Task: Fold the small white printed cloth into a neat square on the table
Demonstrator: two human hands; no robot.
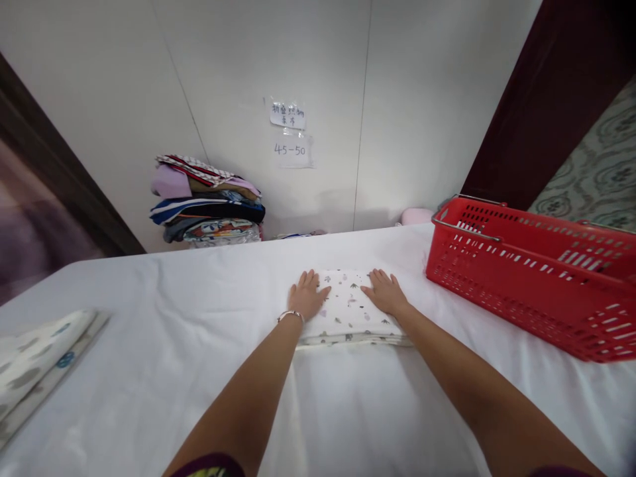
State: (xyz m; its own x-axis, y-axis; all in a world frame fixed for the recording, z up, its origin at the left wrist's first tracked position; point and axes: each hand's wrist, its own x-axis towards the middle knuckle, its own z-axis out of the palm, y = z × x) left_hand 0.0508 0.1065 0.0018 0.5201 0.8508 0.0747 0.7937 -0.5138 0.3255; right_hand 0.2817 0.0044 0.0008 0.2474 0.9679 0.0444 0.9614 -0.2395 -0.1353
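A white cloth [348,308] with small printed leaves and shapes lies folded in layers on the white-covered table, in the middle of the head view. My left hand [307,296] rests flat on its left side, fingers spread, a bracelet at the wrist. On the cloth's far right part lies my right hand [386,291], also flat with the fingers apart. Neither hand grips the fabric. The layered folded edge of the cloth faces me between my forearms.
A red plastic basket [517,291] with metal handles stands on the right. More folded patterned cloth [42,364] lies at the left. Behind the far table edge rises a stack of folded clothes [209,202]. Paper signs [292,150] hang on the wall; the tablecloth [199,371] is creased.
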